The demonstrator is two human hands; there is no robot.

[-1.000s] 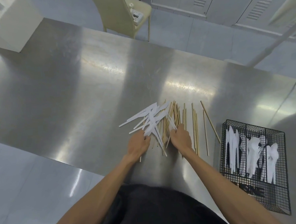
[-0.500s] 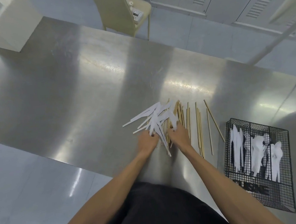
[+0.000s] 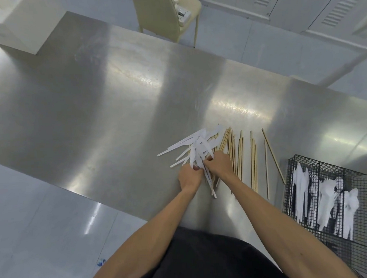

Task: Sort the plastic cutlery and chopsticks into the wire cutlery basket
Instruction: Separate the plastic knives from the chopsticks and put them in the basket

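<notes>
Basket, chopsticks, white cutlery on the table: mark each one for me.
Basket [image 3: 332,165]: head view, on the far wire rim.
Chopsticks [image 3: 254,160]: head view, mid-length of a pair in the row.
White cutlery [image 3: 197,142]: head view, middle of the loose fanned pile.

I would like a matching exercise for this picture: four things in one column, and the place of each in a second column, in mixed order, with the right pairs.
Things
1. white cutlery pile
2. chopsticks
3. wire basket
4. chair

Places
A. beyond the far edge of the table
B. at the right end of the table, holding white cutlery
C. gripped by the left hand and the right hand
D. mostly lying loose between the pile and the basket

Pairs: 1-C, 2-D, 3-B, 4-A
</notes>
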